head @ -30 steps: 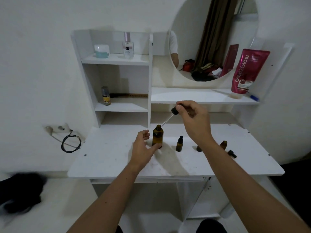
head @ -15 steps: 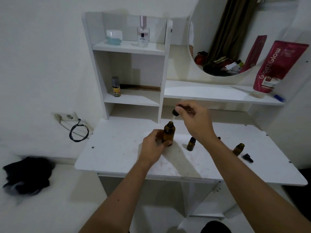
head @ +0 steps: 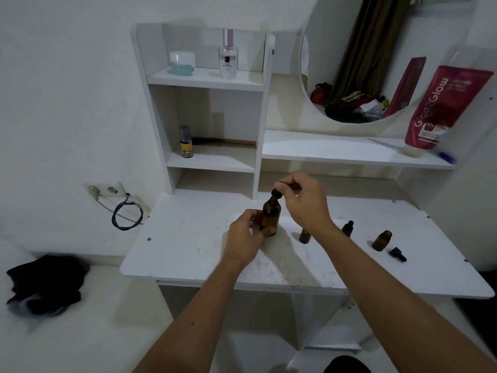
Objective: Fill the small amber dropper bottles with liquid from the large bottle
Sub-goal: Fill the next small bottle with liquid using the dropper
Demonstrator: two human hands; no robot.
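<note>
The large amber bottle (head: 271, 214) stands upright on the white desk (head: 188, 238). My left hand (head: 246, 236) grips its lower body. My right hand (head: 304, 200) pinches the black dropper cap (head: 277, 193) right at the bottle's neck; the pipette is hidden inside. To the right stand three small amber bottles: one uncapped (head: 304, 236) beside my right wrist, one capped (head: 347, 228), one uncapped (head: 382, 240). A loose black dropper cap (head: 398, 254) lies next to the last.
Shelves behind hold a jar (head: 182, 63), a perfume bottle (head: 228, 56) and a small yellow bottle (head: 186, 142). A red tube (head: 441, 109) leans by the round mirror (head: 376, 63). A cable (head: 126, 214) hangs at the wall; dark cloth (head: 44, 284) lies left.
My right hand has brought the dropper from above down into the large bottle's neck. My left hand has closed around the bottle. The view has shifted left and down.
</note>
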